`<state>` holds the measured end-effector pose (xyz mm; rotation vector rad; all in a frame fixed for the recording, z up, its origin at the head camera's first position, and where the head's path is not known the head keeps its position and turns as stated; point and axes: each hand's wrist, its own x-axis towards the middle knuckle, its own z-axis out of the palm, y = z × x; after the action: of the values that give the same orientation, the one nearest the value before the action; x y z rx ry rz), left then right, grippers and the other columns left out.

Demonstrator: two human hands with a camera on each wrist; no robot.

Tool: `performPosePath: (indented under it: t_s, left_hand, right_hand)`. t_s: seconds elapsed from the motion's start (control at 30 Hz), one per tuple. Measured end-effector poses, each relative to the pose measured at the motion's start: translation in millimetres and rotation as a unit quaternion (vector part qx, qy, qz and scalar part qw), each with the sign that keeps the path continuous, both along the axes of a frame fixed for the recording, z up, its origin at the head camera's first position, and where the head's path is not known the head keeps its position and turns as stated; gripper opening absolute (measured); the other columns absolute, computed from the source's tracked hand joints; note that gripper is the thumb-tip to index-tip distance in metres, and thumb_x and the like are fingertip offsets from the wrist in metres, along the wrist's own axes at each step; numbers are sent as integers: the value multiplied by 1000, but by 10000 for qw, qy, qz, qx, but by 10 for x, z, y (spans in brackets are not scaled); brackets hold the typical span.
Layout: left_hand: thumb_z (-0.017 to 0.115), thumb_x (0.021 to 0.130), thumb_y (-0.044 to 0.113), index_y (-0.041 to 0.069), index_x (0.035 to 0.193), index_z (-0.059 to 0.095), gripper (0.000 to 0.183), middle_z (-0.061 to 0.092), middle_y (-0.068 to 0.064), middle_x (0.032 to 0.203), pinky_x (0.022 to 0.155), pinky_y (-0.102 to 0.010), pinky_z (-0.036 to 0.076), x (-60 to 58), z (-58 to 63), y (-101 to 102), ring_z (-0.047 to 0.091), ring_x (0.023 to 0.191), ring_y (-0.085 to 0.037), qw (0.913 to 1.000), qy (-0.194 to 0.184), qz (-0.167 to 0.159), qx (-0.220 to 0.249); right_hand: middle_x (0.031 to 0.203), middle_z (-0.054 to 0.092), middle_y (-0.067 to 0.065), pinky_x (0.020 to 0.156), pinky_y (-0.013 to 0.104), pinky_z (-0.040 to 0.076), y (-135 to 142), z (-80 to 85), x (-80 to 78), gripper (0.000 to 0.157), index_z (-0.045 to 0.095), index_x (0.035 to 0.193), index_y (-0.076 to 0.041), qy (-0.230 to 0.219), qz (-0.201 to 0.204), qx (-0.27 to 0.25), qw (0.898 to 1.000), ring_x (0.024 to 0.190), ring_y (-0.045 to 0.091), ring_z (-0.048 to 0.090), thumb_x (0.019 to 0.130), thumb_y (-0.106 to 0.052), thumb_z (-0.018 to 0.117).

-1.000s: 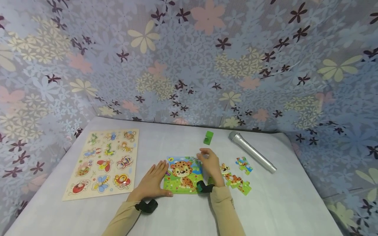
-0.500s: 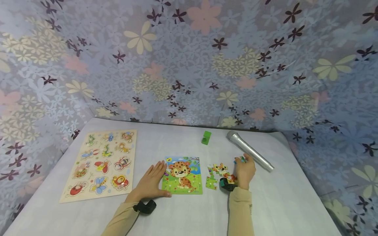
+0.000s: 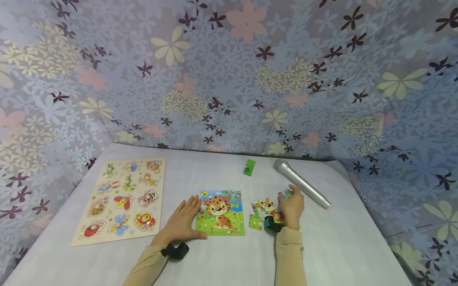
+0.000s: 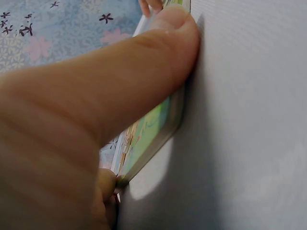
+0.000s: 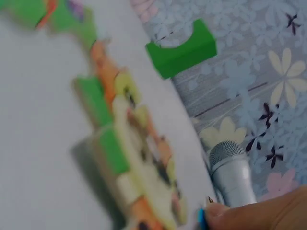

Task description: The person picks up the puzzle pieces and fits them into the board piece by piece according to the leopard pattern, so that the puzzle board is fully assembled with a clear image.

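Observation:
In the head view, my left hand (image 3: pixel 180 222) rests with straight fingers at the left edge of a square leopard picture board (image 3: pixel 222 216). Its thumb lies along the lower left corner, and the left wrist view shows the thumb against the board's edge (image 4: pixel 153 132). To the right, my right hand (image 3: pixel 291 208) pinches a blue and green jigsaw piece (image 3: pixel 285 193), mostly covered by the fingers. Beside it lie jigsaw pieces with a tiger cub (image 3: pixel 266 204) and a green piece (image 3: pixel 255 221); the hand and wrist camera hide part of them.
A silver microphone (image 3: pixel 304 184) lies right of my right hand. A green notched block (image 3: pixel 249 167) stands farther back. On the left is a wooden insect peg puzzle (image 3: pixel 119 200). Flowered cloth (image 3: pixel 229 79) rises behind the white table (image 3: pixel 229 262).
My right hand has gone from the leopard board's right edge over to the loose pieces, taken the blue and green piece, and shifted slightly left with it. My left hand stays put.

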<state>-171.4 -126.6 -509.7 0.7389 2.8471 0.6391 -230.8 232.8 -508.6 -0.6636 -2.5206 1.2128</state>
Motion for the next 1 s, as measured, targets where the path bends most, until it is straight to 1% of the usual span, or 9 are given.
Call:
performPosePath:
  t_s: [0.1, 0.23, 0.4, 0.6, 0.67, 0.8, 0.87, 0.93, 1.0]
  left_hand:
    - [72, 72, 62, -5, 151, 21, 115, 15, -23, 160, 122, -54, 12, -2, -11, 4, 14, 150, -38, 10000, -21, 1, 31]
    - [71, 72, 63, -4, 151, 21, 116, 16, -23, 160, 122, -54, 12, -11, -21, 4, 14, 150, -38, 10000, 1, -17, 94]
    - [71, 71, 64, -4, 151, 21, 116, 16, -23, 160, 122, -55, 13, -18, -28, -5, 15, 149, -38, 9999, 51, -20, 109]
    - [72, 72, 62, -4, 152, 21, 116, 15, -22, 161, 122, -53, 11, -12, -24, -7, 14, 150, -37, 10000, -5, 26, 48]
    - [72, 72, 62, -4, 152, 20, 115, 15, -22, 161, 122, -53, 11, -10, -10, -3, 14, 150, -37, 10000, -27, 25, 55]
    - [72, 73, 61, -5, 151, 20, 115, 15, -22, 161, 123, -53, 11, -5, 2, 3, 14, 150, -37, 10000, -62, 36, 36]
    - [72, 73, 61, -4, 152, 20, 115, 15, -22, 161, 123, -53, 11, -4, 3, 4, 13, 150, -37, 10000, -78, 46, 13]
    - [72, 73, 61, -4, 151, 21, 115, 15, -22, 161, 123, -53, 11, -6, 2, 4, 14, 150, -37, 10000, -76, 45, 18]
    - [72, 72, 61, -4, 152, 21, 114, 15, -21, 161, 123, -52, 11, -13, -1, 3, 14, 150, -36, 10000, -62, 47, -6]
  right_hand:
    - [125, 54, 30, 93, 56, 42, -20, 73, 10, 57, 48, 137, 0, -149, 415, 25, 9990, 106, 46, 53, 84, -8, 69]
    - [120, 58, 27, 90, 52, 45, -48, 163, 20, 43, 57, 125, -1, -463, 876, 175, 9949, 105, 42, 56, 87, -15, 70]
    - [114, 65, 23, 74, 38, 48, -94, 234, 39, 28, 65, 115, -5, -516, 1301, 215, 9899, 100, 38, 60, 90, -17, 66]
    - [102, 72, 20, 53, 26, 42, -216, 227, 21, 26, 68, 118, -10, -629, 2025, 328, 9767, 68, 28, 65, 93, -16, 64]
    - [103, 72, 20, 58, 29, 45, -260, 224, 8, 27, 68, 119, -10, -636, 2063, 435, 9755, 67, 25, 63, 93, -16, 64]
    - [113, 70, 19, 79, 42, 50, -342, 221, -11, 24, 69, 114, -10, -522, 1906, 446, 9793, 90, 30, 65, 93, -20, 64]
    - [117, 69, 19, 82, 44, 49, -381, 219, -26, 22, 70, 111, -10, -402, 1867, 336, 9810, 98, 35, 64, 93, -21, 64]
    - [118, 69, 17, 79, 39, 48, -426, 222, -45, 20, 71, 107, -11, -199, 1872, 292, 9817, 99, 33, 64, 93, -23, 64]
    - [117, 70, 18, 67, 33, 46, -483, 239, -61, 19, 72, 106, -10, 17, 2000, 121, 9797, 84, 32, 63, 93, -22, 64]
